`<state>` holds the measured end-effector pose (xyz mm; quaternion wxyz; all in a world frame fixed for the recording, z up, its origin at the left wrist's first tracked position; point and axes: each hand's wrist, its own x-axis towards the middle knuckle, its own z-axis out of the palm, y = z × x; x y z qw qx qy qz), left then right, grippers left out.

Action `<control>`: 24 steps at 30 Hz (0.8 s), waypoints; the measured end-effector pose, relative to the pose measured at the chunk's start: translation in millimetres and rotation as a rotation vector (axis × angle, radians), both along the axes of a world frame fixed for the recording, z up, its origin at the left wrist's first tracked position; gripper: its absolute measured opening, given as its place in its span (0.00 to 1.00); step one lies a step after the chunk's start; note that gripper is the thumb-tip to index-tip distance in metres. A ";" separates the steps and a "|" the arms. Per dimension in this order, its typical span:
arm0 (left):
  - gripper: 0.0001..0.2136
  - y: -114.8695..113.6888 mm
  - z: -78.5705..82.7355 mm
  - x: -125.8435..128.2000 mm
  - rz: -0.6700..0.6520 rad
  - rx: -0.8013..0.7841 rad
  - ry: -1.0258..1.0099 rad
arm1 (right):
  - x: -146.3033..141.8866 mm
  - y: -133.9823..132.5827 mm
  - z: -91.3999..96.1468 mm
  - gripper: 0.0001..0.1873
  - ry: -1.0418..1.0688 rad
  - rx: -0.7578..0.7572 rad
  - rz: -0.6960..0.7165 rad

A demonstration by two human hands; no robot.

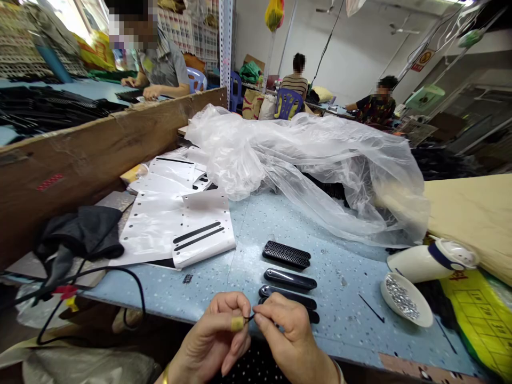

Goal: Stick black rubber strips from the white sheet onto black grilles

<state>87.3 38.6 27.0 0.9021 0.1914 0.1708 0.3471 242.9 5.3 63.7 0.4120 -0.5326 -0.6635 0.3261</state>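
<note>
My left hand [220, 333] and my right hand [287, 332] meet at the table's front edge, fingertips pinched together. Between them shows a short bit of a thin black piece [250, 317], too small and too covered to name. Yellow tape wraps a digit of the left hand. Just beyond the right hand lie glossy black elongated shells with rounded ends, one [290, 279] apart from another [288, 296] that is partly hidden by the hand. Farther back rests a black strip with a perforated pattern [286, 254].
White sheets [156, 224] with black strips lie left, near a grey cloth [86, 232]. Clear plastic sheeting [320, 154] covers the back. Right are a bowl of small silvery parts [427, 320], a white bottle [412, 263] and a black hex key [372, 308]. A co-worker [168, 66] sits beyond the wooden board [100, 141].
</note>
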 end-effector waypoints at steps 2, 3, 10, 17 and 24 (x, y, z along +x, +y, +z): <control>0.04 0.0 -2.3 0.7 0.026 0.006 0.012 | -0.7 -0.5 -1.7 0.14 -0.024 0.012 -0.017; 0.04 0.2 -3.5 0.8 0.041 0.016 0.023 | -0.9 -0.5 -2.6 0.14 -0.037 0.016 -0.022; 0.08 2.2 -1.4 -0.4 0.046 0.087 0.228 | -1.0 -0.2 -5.4 0.15 -0.081 0.005 -0.030; 0.09 3.7 6.9 -3.0 0.079 0.216 0.508 | 0.2 -1.5 -6.0 0.13 -0.082 0.041 -0.031; 0.08 -22.1 -18.1 -62.3 0.110 0.705 1.024 | 35.5 -25.0 -12.8 0.13 -0.078 0.107 -0.068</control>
